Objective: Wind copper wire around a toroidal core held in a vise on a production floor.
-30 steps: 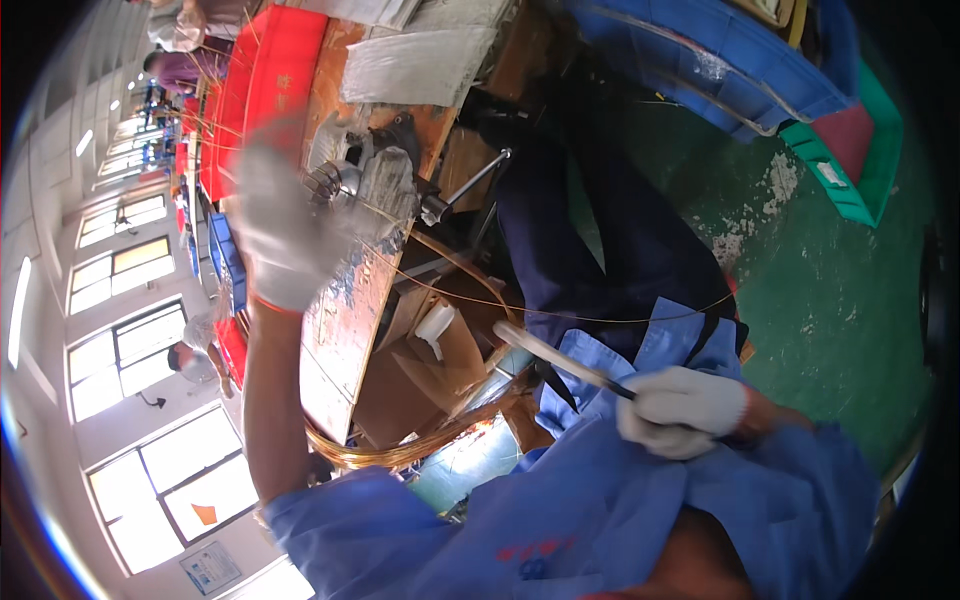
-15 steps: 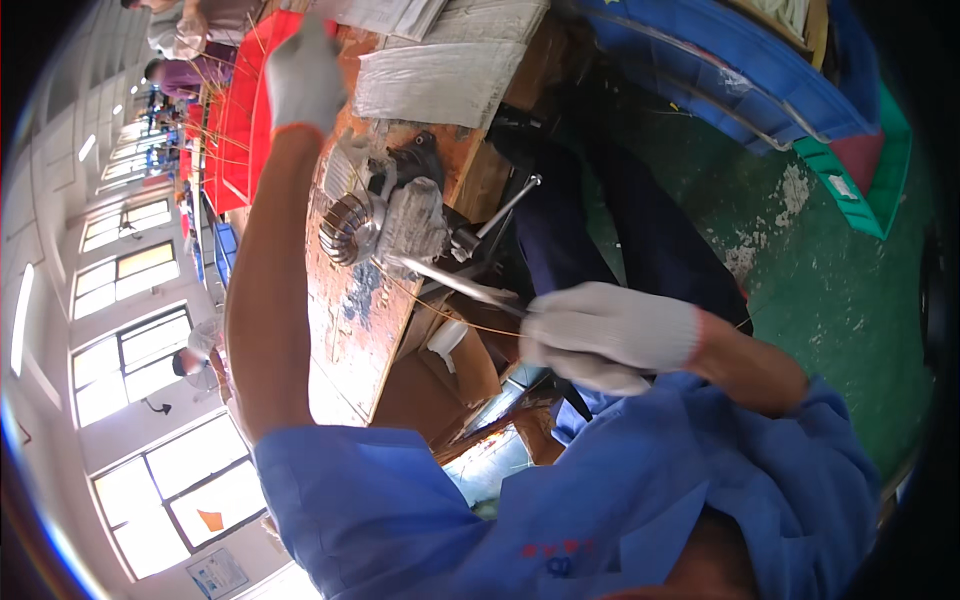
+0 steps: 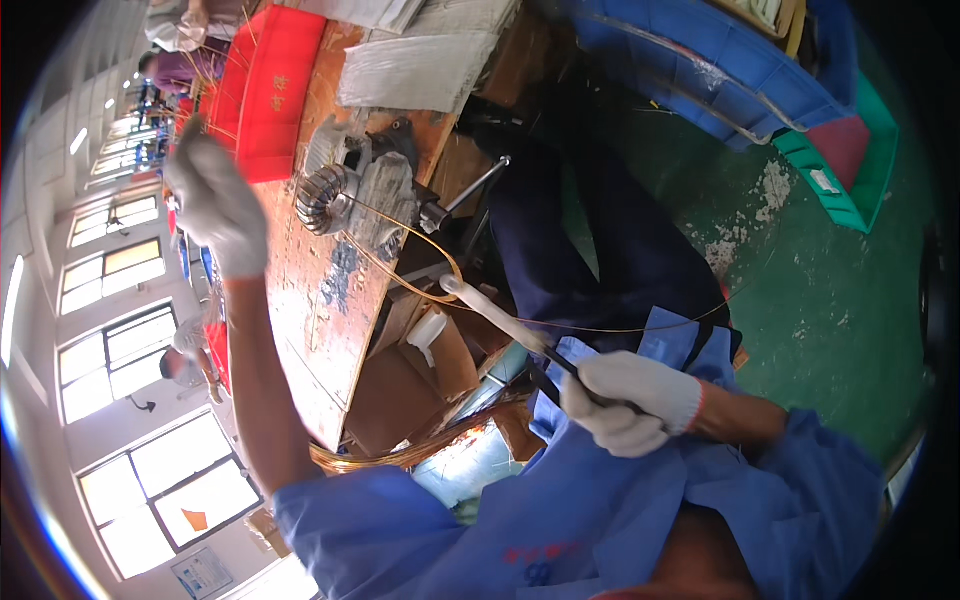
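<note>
My right hand (image 3: 630, 400), in a white knitted glove, is closed around the black handle of a long tool with a pale shaft (image 3: 505, 318). The tool's rounded tip meets a loop of copper wire (image 3: 440, 248) at the table edge. That wire runs from a metal fixture with a ribbed silver ring (image 3: 322, 200) on the worn wooden table. My left hand (image 3: 218, 195), also gloved, is raised left of the red bin, fingers drawn together and slightly blurred. Whatever it may hold cannot be made out. A cloth-like pale wrap (image 3: 385, 205) covers part of the fixture.
The red bin (image 3: 275, 100) stands on the table (image 3: 310, 300) beside white padded sheets (image 3: 410, 70). A metal T-bar (image 3: 480, 185) juts from the table's side. Below are cardboard (image 3: 400, 385) and a copper wire bundle (image 3: 400, 455). Blue (image 3: 690, 60) and green (image 3: 860, 190) crates stand right.
My left hand has moved left and down, away from above the red bin. My right hand has drawn the tool down and toward me, and a wire loop now shows at its tip.
</note>
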`<action>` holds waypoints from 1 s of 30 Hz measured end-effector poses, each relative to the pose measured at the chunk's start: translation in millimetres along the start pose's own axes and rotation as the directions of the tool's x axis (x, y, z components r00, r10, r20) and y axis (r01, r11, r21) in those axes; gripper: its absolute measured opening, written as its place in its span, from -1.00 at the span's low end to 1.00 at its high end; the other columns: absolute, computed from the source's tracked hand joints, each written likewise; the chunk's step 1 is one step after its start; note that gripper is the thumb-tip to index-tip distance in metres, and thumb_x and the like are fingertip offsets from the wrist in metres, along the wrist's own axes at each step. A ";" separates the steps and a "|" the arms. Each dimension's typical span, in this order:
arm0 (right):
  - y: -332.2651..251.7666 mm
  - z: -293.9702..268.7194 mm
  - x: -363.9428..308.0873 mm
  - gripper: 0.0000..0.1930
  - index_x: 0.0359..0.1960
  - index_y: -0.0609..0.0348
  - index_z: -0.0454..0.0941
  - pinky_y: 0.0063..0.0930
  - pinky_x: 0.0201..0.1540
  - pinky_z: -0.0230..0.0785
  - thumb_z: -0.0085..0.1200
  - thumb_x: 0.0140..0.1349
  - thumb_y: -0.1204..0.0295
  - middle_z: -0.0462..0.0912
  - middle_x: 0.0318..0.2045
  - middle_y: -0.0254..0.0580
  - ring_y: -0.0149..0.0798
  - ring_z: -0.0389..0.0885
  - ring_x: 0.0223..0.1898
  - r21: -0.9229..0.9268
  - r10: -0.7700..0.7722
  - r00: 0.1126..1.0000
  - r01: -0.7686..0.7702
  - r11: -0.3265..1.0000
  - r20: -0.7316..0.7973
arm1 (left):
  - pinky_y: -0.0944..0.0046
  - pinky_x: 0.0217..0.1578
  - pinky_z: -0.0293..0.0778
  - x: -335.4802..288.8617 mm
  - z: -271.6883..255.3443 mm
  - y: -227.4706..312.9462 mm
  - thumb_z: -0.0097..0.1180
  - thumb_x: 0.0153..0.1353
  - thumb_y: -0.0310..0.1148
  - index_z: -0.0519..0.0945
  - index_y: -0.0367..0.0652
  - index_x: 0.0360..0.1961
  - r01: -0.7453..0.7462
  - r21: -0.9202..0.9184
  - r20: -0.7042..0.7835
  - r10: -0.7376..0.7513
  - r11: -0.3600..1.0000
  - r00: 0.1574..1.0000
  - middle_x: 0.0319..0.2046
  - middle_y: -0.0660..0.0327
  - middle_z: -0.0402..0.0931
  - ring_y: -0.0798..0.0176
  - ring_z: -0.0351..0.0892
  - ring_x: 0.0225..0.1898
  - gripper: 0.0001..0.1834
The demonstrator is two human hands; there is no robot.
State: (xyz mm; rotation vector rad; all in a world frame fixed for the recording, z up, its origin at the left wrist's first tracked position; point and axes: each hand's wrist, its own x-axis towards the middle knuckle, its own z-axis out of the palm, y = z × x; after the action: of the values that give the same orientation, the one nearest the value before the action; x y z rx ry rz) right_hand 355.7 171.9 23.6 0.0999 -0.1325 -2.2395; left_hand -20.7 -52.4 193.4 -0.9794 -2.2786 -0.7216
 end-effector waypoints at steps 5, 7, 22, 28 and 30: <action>9.7 -20.4 -80.8 -0.59 -0.18 0.11 0.49 -0.58 -0.83 -0.04 -0.16 0.66 0.03 0.30 -0.64 -0.48 -0.59 0.14 -0.80 -0.035 -0.058 0.993 0.055 0.998 -0.101 | 0.03 -0.10 0.52 -92.9 58.5 120.3 0.46 -0.03 -0.13 0.68 -0.21 0.00 -0.661 -0.163 0.713 0.551 0.732 0.434 -0.39 0.16 0.42 0.03 0.55 -0.27 -0.43; 8.9 -25.8 -97.8 -0.58 -0.16 0.14 0.48 -0.59 -0.81 -0.05 -0.15 0.65 0.03 0.29 -0.64 -0.48 -0.59 0.14 -0.80 -0.204 -0.047 0.974 0.000 0.979 -0.223 | 0.08 -0.24 0.56 -103.0 70.0 131.2 0.41 0.09 -0.14 0.68 -0.16 -0.17 -0.655 -0.109 0.740 0.501 0.748 0.448 -0.45 0.18 0.43 0.05 0.58 -0.34 -0.62; -105.7 4.9 -37.4 -0.76 -0.30 0.17 0.48 -0.41 -0.70 0.16 -0.03 0.53 0.31 0.43 -0.70 -0.31 -0.42 0.30 -0.79 -0.855 -0.543 0.715 -0.150 0.496 -0.440 | 0.09 -0.41 0.58 86.7 277.7 38.3 0.06 0.49 -0.05 0.68 -0.31 -0.04 -0.124 0.151 0.255 0.082 0.981 0.963 -0.55 0.25 0.55 0.17 0.54 -0.57 -0.53; -204.1 -0.6 97.4 -0.70 0.00 0.15 0.49 0.17 -0.23 0.53 0.06 0.51 0.17 0.72 -0.34 0.14 0.27 0.73 -0.23 -0.660 -0.762 0.600 -0.473 -0.583 0.242 | 0.20 -0.56 0.44 80.1 198.5 108.7 0.05 0.51 -0.12 0.65 -0.28 -0.21 0.371 -0.138 0.786 -0.127 0.918 0.606 -0.66 0.35 0.32 0.29 0.41 -0.63 -0.61; -232.6 24.0 134.0 -0.72 -0.05 0.22 0.56 0.10 -0.18 0.60 0.06 0.47 0.23 0.72 -0.35 0.17 0.22 0.76 -0.25 -0.602 -0.732 0.632 -0.490 -0.631 0.253 | 0.27 -0.45 0.50 64.6 161.6 102.9 0.17 0.43 -0.15 0.65 -0.31 -0.12 0.330 -0.140 0.853 -0.056 0.933 0.519 -0.54 0.34 0.37 0.41 0.44 -0.52 -0.64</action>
State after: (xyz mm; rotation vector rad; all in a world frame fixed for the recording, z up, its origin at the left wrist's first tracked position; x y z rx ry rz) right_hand 89.3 212.5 13.5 -0.1220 3.0397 -1.1774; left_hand -23.3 144.8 148.7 -1.4540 -3.2510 -0.7904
